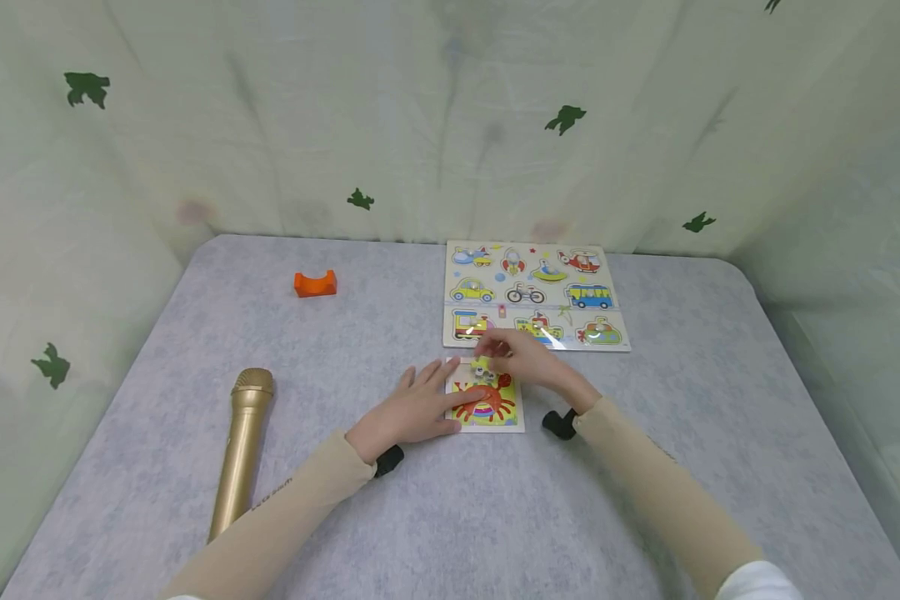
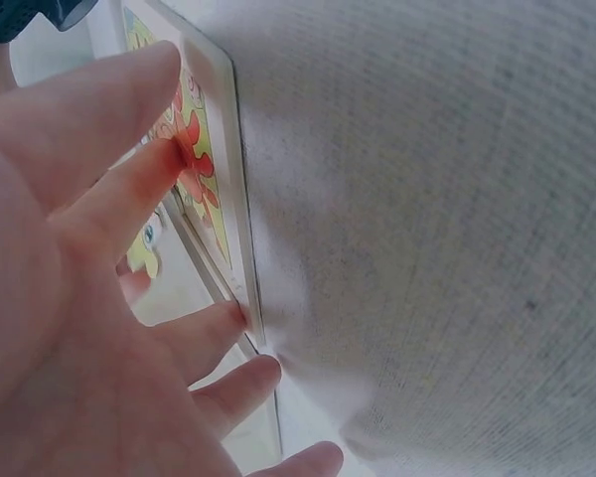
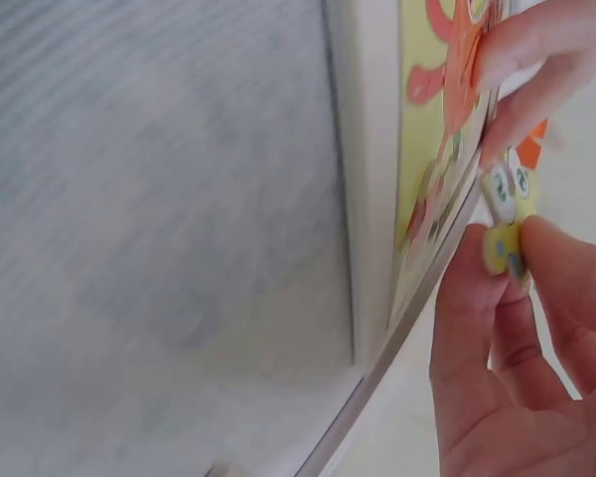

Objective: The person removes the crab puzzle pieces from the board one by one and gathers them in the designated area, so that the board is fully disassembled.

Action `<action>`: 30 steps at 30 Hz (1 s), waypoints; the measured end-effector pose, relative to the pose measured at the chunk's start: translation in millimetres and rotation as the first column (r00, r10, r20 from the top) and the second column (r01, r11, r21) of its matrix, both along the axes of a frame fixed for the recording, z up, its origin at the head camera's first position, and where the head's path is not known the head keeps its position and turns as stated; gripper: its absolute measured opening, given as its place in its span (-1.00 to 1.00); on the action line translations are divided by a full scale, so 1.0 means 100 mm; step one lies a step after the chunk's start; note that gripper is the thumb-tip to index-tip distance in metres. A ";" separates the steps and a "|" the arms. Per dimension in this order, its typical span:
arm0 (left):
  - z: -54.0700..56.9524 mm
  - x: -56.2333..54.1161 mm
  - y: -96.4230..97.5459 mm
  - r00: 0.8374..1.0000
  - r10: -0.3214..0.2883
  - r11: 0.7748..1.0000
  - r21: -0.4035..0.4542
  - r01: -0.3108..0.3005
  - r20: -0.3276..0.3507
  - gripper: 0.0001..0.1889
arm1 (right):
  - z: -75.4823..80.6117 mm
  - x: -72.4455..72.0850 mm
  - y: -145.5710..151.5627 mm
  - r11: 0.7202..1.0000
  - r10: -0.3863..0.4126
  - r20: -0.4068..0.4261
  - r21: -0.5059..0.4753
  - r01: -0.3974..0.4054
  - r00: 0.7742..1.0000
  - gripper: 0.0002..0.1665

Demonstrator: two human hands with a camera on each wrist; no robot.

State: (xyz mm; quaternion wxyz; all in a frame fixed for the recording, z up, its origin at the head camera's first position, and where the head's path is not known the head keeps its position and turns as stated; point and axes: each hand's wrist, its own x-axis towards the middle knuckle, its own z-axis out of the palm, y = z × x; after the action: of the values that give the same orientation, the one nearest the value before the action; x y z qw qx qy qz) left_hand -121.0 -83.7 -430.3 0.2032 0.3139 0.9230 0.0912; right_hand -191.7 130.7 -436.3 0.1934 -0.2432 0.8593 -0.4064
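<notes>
A small crab jigsaw puzzle (image 1: 504, 414) in a white frame lies at the middle of the table. My left hand (image 1: 416, 408) rests over its left side, fingers spread and mostly straight, with a fingertip on the crab picture (image 2: 201, 164). Above the puzzle's upper edge, my right hand (image 1: 523, 360) pinches a yellow jigsaw piece (image 3: 501, 248) printed with the crab's eyes between thumb and fingers. The piece (image 1: 482, 368) is tilted up from the frame. Whether its lower edge touches the puzzle I cannot tell.
Just behind the crab puzzle lies a larger vehicle peg puzzle board (image 1: 495, 279). An orange curved block (image 1: 316, 284) stands at the back left. A gold microphone (image 1: 243, 446) lies at the left, partly behind my left sleeve (image 1: 285, 508). Pale curtains (image 1: 420, 108) hang around the table.
</notes>
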 end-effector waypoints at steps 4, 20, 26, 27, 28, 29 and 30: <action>-0.02 0.00 0.00 1.000 0.001 1.000 0.006 -0.001 -0.006 -0.39 | 0.01 -0.01 0.15 1.000 -0.017 -0.010 0.007 0.017 1.000 -0.80; -0.03 0.03 0.02 0.999 0.035 0.998 0.044 -0.034 -0.018 -0.41 | 0.01 0.08 1.12 0.978 -0.205 0.124 -0.002 0.207 0.971 -0.80; -0.03 0.05 0.02 0.998 0.037 0.998 0.044 -0.035 -0.044 -0.43 | -0.02 0.12 1.35 0.970 -0.241 0.122 0.035 0.239 0.963 -0.78; -0.03 0.05 0.02 0.998 0.038 0.998 0.044 -0.036 -0.045 -0.43 | -0.03 0.13 1.37 0.969 -0.246 0.115 0.048 0.242 0.962 -0.78; -0.03 0.05 0.02 0.998 0.040 0.998 0.045 -0.038 -0.045 -0.43 | -0.04 0.13 1.38 0.967 -0.251 0.105 0.064 0.245 0.962 -0.79; -0.03 0.05 0.02 0.998 0.041 0.998 0.046 -0.038 -0.045 -0.43 | -0.04 0.14 1.40 0.965 -0.255 0.093 0.081 0.248 0.962 -0.79; -0.02 0.05 0.02 0.998 0.041 0.998 0.048 -0.039 -0.045 -0.43 | -0.05 0.14 1.40 0.964 -0.257 0.079 0.094 0.249 0.963 -0.80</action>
State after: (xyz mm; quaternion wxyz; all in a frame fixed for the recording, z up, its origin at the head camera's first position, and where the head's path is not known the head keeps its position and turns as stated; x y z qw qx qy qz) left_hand -115.6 -81.6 -432.7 0.1727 0.3019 0.9311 0.1099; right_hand -177.6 270.8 -440.8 0.1885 -0.1045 0.8898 -0.4022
